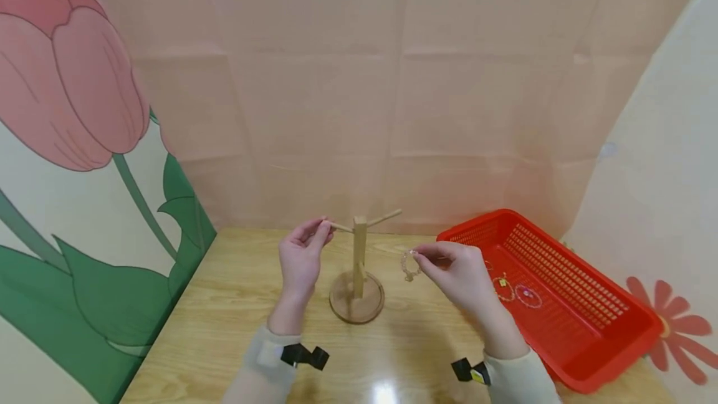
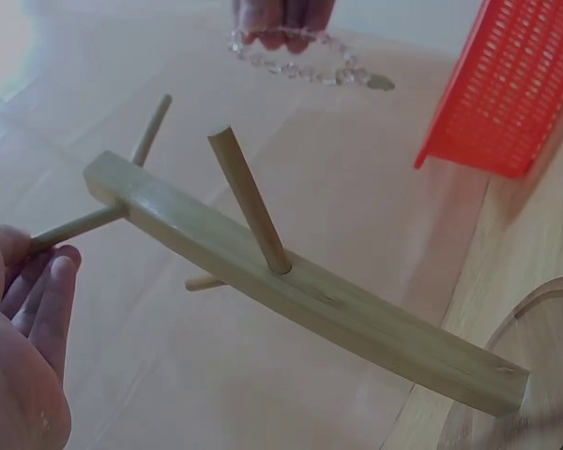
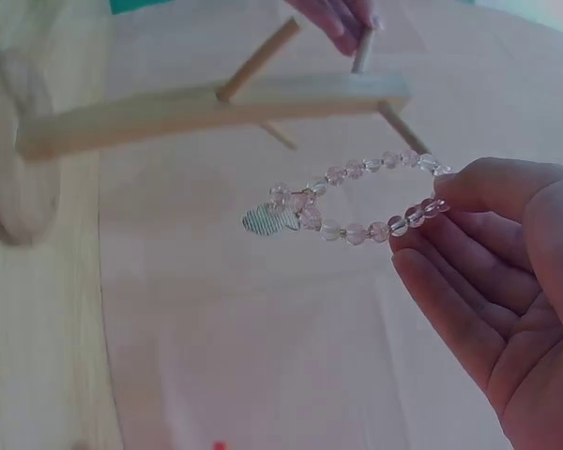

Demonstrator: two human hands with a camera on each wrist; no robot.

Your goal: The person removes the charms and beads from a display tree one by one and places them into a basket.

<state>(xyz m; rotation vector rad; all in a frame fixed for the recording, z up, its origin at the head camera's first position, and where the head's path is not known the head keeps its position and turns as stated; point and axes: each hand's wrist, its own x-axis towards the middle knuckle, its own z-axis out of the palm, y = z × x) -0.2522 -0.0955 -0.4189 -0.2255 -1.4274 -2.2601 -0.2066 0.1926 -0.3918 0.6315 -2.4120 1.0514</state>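
Note:
A wooden peg stand with a round base stands upright on the table, several pegs sticking out of its post. My left hand pinches the end of its upper left peg between thumb and fingers. To the right of the post, my right hand holds up a beaded bracelet by one side of its loop. The beads are clear and pale pink, and a flat oval charm hangs from them. The bracelet is apart from the stand.
A red plastic basket with perforated walls sits at the right of the table. Inside it lie a yellowish bracelet and a pink bracelet. Behind the wooden table hangs a creased beige sheet.

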